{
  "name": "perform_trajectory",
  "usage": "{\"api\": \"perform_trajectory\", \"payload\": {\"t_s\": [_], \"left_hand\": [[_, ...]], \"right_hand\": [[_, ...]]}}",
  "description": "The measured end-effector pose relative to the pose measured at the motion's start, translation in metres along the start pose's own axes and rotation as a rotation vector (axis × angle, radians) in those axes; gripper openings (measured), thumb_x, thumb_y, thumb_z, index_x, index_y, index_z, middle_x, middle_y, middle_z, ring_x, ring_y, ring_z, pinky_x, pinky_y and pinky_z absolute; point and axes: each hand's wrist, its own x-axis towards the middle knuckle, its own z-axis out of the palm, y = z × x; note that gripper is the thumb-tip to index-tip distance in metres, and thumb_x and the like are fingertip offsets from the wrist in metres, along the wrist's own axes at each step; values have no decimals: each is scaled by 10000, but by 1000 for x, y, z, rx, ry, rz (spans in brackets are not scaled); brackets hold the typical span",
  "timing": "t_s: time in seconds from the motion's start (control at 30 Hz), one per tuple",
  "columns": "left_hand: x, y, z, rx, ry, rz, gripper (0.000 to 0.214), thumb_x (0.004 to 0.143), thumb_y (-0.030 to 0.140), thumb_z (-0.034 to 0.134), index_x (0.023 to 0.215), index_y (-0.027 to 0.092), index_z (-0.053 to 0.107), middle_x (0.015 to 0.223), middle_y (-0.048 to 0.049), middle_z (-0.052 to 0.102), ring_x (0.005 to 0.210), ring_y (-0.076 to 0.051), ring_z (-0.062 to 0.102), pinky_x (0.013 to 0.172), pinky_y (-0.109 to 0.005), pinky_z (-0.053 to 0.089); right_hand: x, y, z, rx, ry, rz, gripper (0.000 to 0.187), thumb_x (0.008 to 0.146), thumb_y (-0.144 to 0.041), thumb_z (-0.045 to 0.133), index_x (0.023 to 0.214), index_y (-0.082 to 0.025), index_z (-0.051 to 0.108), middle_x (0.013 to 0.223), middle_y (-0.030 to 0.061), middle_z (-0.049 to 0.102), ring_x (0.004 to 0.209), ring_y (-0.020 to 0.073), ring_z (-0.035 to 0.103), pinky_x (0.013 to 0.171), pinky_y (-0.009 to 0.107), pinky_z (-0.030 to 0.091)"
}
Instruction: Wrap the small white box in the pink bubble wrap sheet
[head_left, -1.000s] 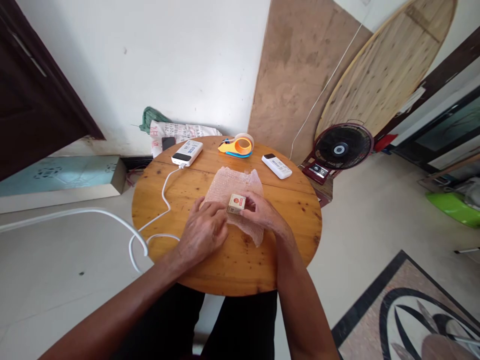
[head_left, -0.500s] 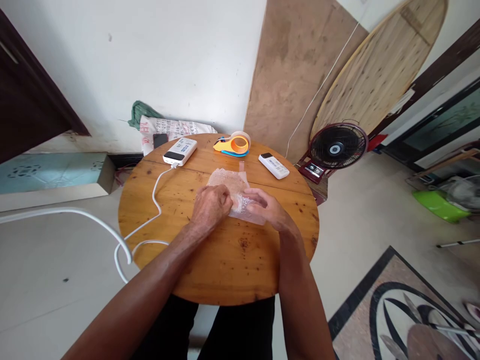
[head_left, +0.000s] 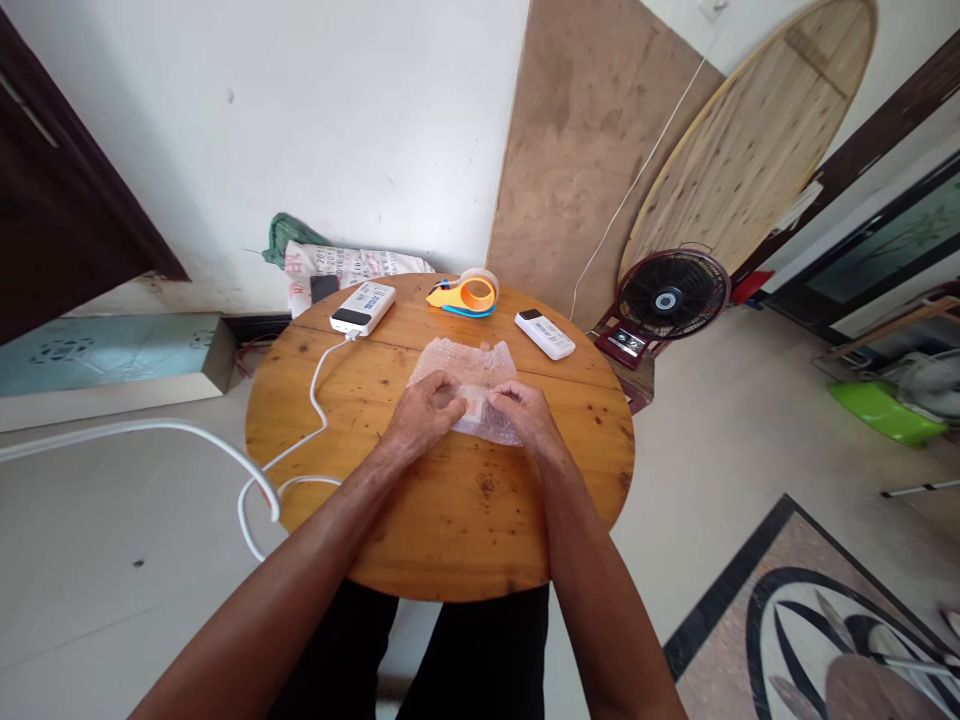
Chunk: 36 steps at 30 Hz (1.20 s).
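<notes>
A sheet of clear bubble wrap [head_left: 463, 360] lies on the round wooden table [head_left: 450, 520], its far edge uneven. My left hand [head_left: 426, 408] is closed at its left side, thumb and fingers pinched together on the wrap. Opposite it, my right hand [head_left: 523, 408] pinches the wrap's right side between thumb and fingertips. Between the two hands shows a small pale, partly reddish patch [head_left: 473, 407] on or under the plastic; I cannot make out what it is.
Behind the wrap stands an orange and blue tape dispenser [head_left: 469, 293]. A white power bank [head_left: 363, 308] with a white cable [head_left: 315, 395] lies at the back left, a second white power bank [head_left: 545, 334] at the right. A fan [head_left: 667, 295] stands beyond the table.
My right hand's spread fingers have drawn in to a pinch. The bubble wrap's far side now lies wider and flatter. A tape-like strip at its far right corner no longer sticks up.
</notes>
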Motion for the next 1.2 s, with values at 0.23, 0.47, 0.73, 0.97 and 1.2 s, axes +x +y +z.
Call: {"api": "perform_trajectory", "payload": {"t_s": [0.23, 0.47, 0.73, 0.97, 1.2], "left_hand": [[1, -6, 3, -133, -50, -30, 194, 690, 337, 587, 748, 157, 633, 696, 5, 626, 623, -121, 512, 593, -227, 391], [-3, 0, -2, -185, -162, -19, 189, 669, 327, 578, 701, 143, 605, 626, 18, 577, 538, -91, 438, 511, -212, 329], [-3, -1, -1, -194, -165, -53, 183, 647, 322, 581, 682, 143, 585, 613, 19, 568, 531, -88, 435, 488, -204, 319], [-4, -4, -1, -152, -146, -27, 163, 668, 309, 576, 693, 149, 599, 623, 17, 584, 543, -96, 455, 501, -208, 329], [-4, -2, -2, -157, -155, -32, 163, 664, 302, 579, 700, 145, 606, 640, 8, 595, 559, -99, 463, 509, -211, 339]], "right_hand": [[0, 7, -2, 117, -32, 120, 155, 646, -318, 632, 647, -163, 618, 627, -29, 594, 567, 114, 489, 540, 227, 367], [-4, -1, -11, 48, -185, 136, 149, 643, -308, 625, 635, -160, 610, 651, -13, 618, 598, 117, 523, 554, 219, 378], [-5, -6, -9, -44, -175, 69, 224, 713, -372, 588, 649, -159, 563, 594, -37, 518, 563, 105, 457, 527, 220, 337], [-8, -14, -10, -24, -208, -37, 240, 744, -395, 597, 711, -159, 581, 642, -36, 506, 593, 98, 428, 553, 213, 329], [-7, -9, -11, 1, -234, 4, 247, 723, -396, 623, 711, -152, 586, 629, -37, 516, 568, 95, 435, 533, 214, 322]]}}
